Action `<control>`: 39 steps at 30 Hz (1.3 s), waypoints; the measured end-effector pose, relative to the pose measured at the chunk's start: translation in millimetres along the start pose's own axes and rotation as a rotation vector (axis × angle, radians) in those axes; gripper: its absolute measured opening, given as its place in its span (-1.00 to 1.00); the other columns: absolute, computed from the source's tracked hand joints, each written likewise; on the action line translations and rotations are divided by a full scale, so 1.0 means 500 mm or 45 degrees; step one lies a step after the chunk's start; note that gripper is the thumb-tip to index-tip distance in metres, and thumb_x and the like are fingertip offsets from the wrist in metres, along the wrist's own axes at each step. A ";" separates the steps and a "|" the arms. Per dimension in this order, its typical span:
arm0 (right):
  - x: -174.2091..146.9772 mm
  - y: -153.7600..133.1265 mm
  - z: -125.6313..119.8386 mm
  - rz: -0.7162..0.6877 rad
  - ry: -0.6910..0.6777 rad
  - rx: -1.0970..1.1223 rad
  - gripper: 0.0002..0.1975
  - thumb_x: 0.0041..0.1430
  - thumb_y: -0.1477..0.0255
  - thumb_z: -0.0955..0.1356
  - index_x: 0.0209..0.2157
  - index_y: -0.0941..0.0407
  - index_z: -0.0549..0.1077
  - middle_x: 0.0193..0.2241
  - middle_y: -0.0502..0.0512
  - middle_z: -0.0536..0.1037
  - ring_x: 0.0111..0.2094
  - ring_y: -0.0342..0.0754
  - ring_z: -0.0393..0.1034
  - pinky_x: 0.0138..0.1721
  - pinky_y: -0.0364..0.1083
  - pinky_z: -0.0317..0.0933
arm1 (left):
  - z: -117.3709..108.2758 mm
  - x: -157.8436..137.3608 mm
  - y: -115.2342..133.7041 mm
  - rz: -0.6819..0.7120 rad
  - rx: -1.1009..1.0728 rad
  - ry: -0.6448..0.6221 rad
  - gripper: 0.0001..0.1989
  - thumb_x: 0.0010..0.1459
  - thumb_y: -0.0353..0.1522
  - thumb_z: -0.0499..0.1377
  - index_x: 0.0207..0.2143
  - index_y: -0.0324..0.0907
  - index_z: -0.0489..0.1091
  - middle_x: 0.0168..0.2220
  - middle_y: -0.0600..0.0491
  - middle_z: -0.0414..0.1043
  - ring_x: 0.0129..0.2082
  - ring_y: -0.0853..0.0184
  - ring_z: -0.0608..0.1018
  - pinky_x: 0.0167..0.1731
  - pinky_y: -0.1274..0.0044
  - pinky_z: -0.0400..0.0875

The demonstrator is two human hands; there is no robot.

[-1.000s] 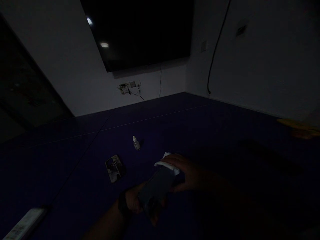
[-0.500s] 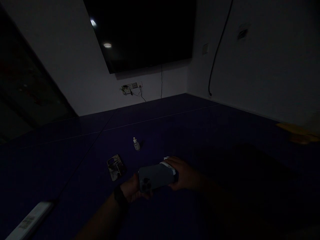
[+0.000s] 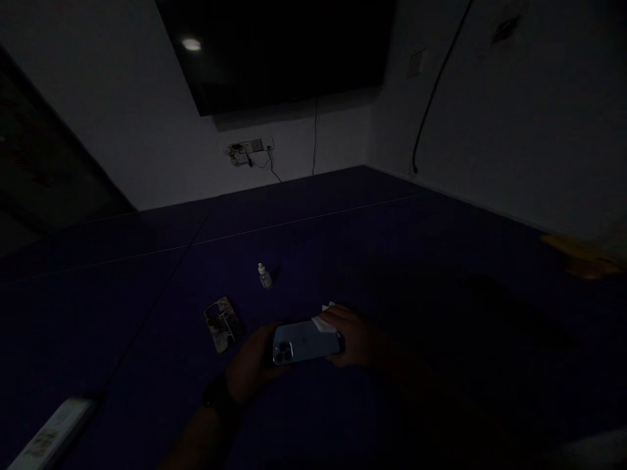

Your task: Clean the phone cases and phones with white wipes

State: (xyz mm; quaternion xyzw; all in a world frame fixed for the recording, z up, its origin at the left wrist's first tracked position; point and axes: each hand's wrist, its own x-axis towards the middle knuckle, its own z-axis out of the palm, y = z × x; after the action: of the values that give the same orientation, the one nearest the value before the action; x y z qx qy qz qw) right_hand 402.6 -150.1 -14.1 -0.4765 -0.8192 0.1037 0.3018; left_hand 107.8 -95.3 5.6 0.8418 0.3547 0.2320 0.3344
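A blue-grey smartphone [image 3: 308, 346] lies between my two hands, its back and camera block facing up. My left hand [image 3: 252, 365], with a dark watch on its wrist, grips the camera end. At the other end my right hand [image 3: 350, 336] is closed around the phone and presses a white wipe [image 3: 323, 324] against its back edge. Left of the phone lies a phone case [image 3: 223, 324] with a dark and pale pattern. Beyond them stands a small dropper bottle [image 3: 265, 277] with a white cap. Dim light hides some of my fingers.
All this is over a dark blue surface [image 3: 313, 254] with seams. A long white box [image 3: 56, 434] is at the lower left, and a yellow item [image 3: 580, 251] at the far right. Wall sockets with cables [image 3: 247, 151] sit below a large dark screen [image 3: 284, 52].
The phone has been tilted, so its back now catches more light. My left hand has shifted its hold along the camera end, and the wipe lies flatter on the phone's back. The view has dipped slightly.
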 end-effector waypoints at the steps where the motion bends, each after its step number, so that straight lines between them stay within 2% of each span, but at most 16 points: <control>1: 0.001 -0.001 0.000 -0.015 -0.001 0.000 -0.23 -0.17 0.30 0.53 0.14 0.15 0.39 0.05 0.33 0.50 0.12 0.28 0.37 0.22 0.25 0.14 | -0.001 0.003 0.000 0.019 0.057 0.008 -0.29 -0.04 -0.39 0.41 0.19 -0.05 0.31 0.11 -0.11 0.46 0.09 0.00 0.50 0.13 0.14 0.34; 6: 0.008 -0.008 0.002 -0.044 -0.030 0.034 -0.29 -0.14 0.32 0.53 0.10 0.17 0.41 0.02 0.34 0.51 0.09 0.28 0.38 0.18 0.25 0.20 | -0.006 0.016 -0.010 0.102 0.181 0.037 -0.33 -0.18 -0.39 0.47 0.04 -0.10 0.39 0.04 -0.12 0.49 0.04 -0.04 0.51 0.06 0.13 0.38; 12: -0.004 0.011 0.010 0.033 -0.017 0.024 -0.04 -0.11 0.26 0.57 0.29 0.19 0.21 0.18 0.45 0.38 0.21 0.31 0.27 0.22 0.26 0.17 | -0.009 0.017 -0.020 0.091 0.160 0.042 -0.31 -0.19 -0.34 0.51 0.03 -0.10 0.38 0.03 -0.10 0.49 0.01 -0.01 0.52 0.02 0.18 0.41; 14: -0.010 0.019 0.005 0.076 -0.011 0.042 -0.02 -0.08 0.22 0.57 0.32 0.16 0.18 0.21 0.43 0.35 0.24 0.31 0.24 0.22 0.26 0.18 | -0.010 0.016 -0.021 0.100 0.157 0.033 -0.31 -0.17 -0.33 0.51 0.04 -0.10 0.36 0.04 -0.10 0.48 0.02 -0.01 0.52 0.03 0.18 0.40; 16: -0.016 0.026 -0.004 0.134 0.021 0.072 -0.11 -0.01 0.23 0.54 0.31 0.10 0.19 0.22 0.37 0.36 0.25 0.27 0.23 0.21 0.26 0.19 | -0.011 0.016 -0.021 0.119 0.159 0.009 -0.29 -0.16 -0.31 0.51 0.06 -0.09 0.35 0.05 -0.10 0.47 0.03 0.00 0.51 0.03 0.18 0.40; 19: -0.022 0.036 -0.021 0.240 0.137 0.119 -0.35 0.15 0.33 0.42 0.27 0.02 0.27 0.18 0.27 0.42 0.21 0.21 0.30 0.18 0.23 0.25 | -0.016 0.015 -0.019 0.140 0.175 -0.022 -0.25 -0.16 -0.27 0.52 0.09 -0.09 0.34 0.07 -0.11 0.44 0.06 -0.01 0.48 0.06 0.17 0.39; 23: -0.030 0.042 -0.034 0.300 0.269 0.129 -0.50 0.20 0.45 0.29 0.19 0.03 0.37 0.10 0.21 0.51 0.12 0.15 0.42 0.12 0.20 0.32 | -0.021 0.014 -0.015 0.142 0.250 -0.007 -0.25 -0.16 -0.27 0.52 0.10 -0.10 0.35 0.08 -0.11 0.39 0.10 -0.02 0.43 0.09 0.18 0.36; 27: -0.033 0.036 -0.024 0.214 0.157 0.067 -0.52 0.22 0.49 0.23 0.17 0.05 0.41 0.08 0.19 0.54 0.10 0.11 0.44 0.12 0.17 0.33 | -0.021 0.012 -0.014 0.142 0.280 -0.031 -0.27 -0.12 -0.22 0.51 0.10 -0.12 0.35 0.06 -0.10 0.40 0.09 -0.01 0.43 0.08 0.18 0.37; 32: -0.033 0.026 -0.003 0.113 0.018 -0.121 -0.46 0.22 0.55 0.21 0.22 0.04 0.38 0.16 0.19 0.49 0.19 0.08 0.36 0.20 0.17 0.23 | -0.020 0.008 -0.009 0.163 0.320 -0.011 -0.31 -0.04 -0.24 0.45 0.12 -0.11 0.29 0.08 -0.10 0.37 0.09 0.00 0.43 0.06 0.18 0.39; 39: -0.021 0.006 -0.018 -0.056 -0.308 -0.295 -0.32 0.15 0.59 0.21 0.33 0.10 0.25 0.26 0.19 0.37 0.24 0.06 0.30 0.19 0.10 0.24 | -0.017 0.004 -0.004 0.191 0.358 0.010 -0.30 -0.02 -0.23 0.40 0.15 -0.13 0.26 0.10 -0.12 0.35 0.10 -0.02 0.43 0.08 0.15 0.40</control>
State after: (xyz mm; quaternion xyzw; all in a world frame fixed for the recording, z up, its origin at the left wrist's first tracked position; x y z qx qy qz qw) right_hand 414.0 -158.6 -12.5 -0.4742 -0.8662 0.0585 0.1463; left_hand 102.9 -89.4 10.1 0.9035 0.3211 0.2078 0.1936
